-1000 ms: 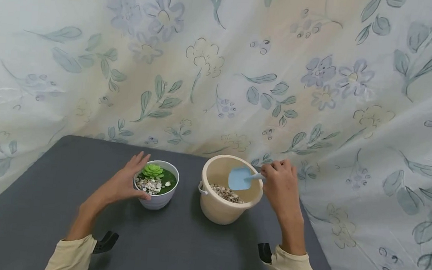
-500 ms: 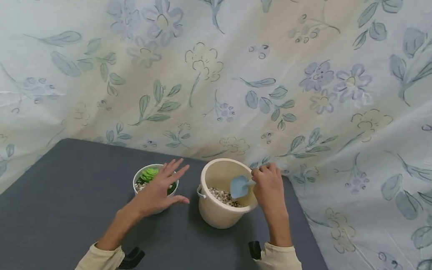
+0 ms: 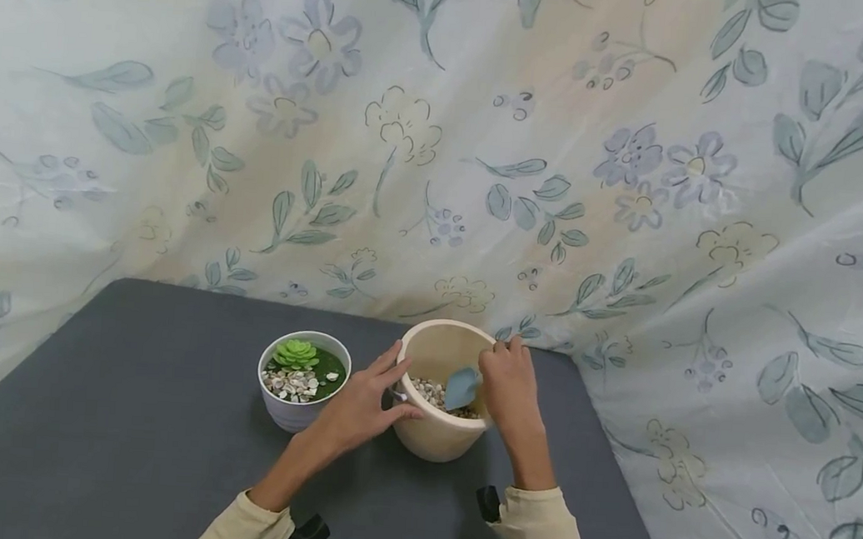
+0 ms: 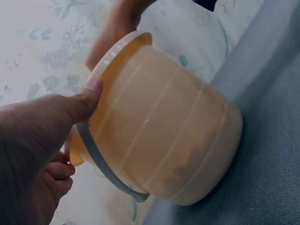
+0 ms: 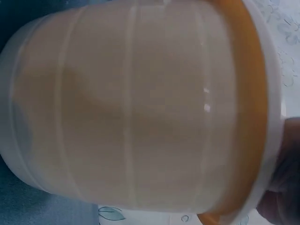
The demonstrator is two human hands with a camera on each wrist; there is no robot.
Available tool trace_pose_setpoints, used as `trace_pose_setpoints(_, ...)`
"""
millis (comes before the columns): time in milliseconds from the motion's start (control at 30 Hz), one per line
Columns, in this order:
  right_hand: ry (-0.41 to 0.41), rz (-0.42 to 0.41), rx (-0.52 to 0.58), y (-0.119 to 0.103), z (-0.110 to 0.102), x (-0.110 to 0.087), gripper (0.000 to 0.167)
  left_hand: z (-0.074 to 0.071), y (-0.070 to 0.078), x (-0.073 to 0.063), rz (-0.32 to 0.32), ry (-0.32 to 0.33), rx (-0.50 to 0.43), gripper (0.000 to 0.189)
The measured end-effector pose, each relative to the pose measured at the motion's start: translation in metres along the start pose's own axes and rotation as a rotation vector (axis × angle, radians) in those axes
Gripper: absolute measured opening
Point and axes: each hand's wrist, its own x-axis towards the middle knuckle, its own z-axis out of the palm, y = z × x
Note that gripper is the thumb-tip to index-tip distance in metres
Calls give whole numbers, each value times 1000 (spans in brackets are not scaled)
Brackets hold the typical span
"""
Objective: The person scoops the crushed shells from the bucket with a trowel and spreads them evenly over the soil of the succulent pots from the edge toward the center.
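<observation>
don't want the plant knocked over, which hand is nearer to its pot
Left. The left hand grips the bucket on the side facing the pot; the right hand is farther away, at the bucket's opposite side, holding the shovel.

Bucket (image 3: 430, 443) as landmark, standing on table (image 3: 128, 415). Pebbles (image 3: 426, 391) in bucket, low down. Scoop (image 3: 461, 388) inside bucket, right of centre; blade over or touching pebbles, cannot tell which. Right hand (image 3: 511, 385) at bucket's right rim, holding scoop. Left hand (image 3: 364, 400) on bucket's left rim. Pot (image 3: 288, 414) left of bucket, near, apart; plant (image 3: 295, 353) and stones (image 3: 291, 385) inside. Cloth (image 3: 403, 242) behind bucket, also off to its right.
</observation>
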Motion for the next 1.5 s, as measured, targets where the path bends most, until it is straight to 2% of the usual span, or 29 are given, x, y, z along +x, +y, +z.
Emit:
trace_pose_setpoints(133, -19, -21, -61, -2, 1, -1, 20, -1, 2, 1, 2, 27, -11, 84)
trace_pose_setpoints(233, -45, -25, -37, -2, -1, -1, 15, -2, 2, 2, -2, 26, -5, 83)
trace_pose_setpoints(367, -70, -26, -17, -6, -3, 1, 22, -3, 2, 3, 2, 29, 3, 83)
trace_pose_setpoints(533, -41, -42, 32, -12, -1, 4, 27, -1, 1, 3, 12, 41, -2, 80)
trace_pose_setpoints(667, -5, -25, 92, -15, 4, 1, 31, 0, -1, 2, 14, 28, -3, 79)
trace_pose_setpoints(900, 19, 92, 168, -21, 10, -1, 41, -3, -1, 1, -3, 22, 17, 79)
trace_pose_setpoints(1067, -40, 202, 283, -24, 7, -3, 44, -2, -1, 0, -5, 10, 14, 79)
trace_pose_setpoints(1167, -87, 250, 305, -24, 4, -8, 44, 0, 0, -1, -6, 4, 11, 78)
trace_pose_setpoints(1267, -84, 292, 323, -22, -1, -13, 29, 1, 1, -2, -11, 4, 10, 78)
trace_pose_setpoints(1367, -21, 317, 330, -18, -6, -18, 8, -1, 2, -2, -19, 9, 4, 78)
trace_pose_setpoints(1500, 60, 347, 331, -12, -12, -23, 7, -3, 1, 0, -15, 15, 15, 77)
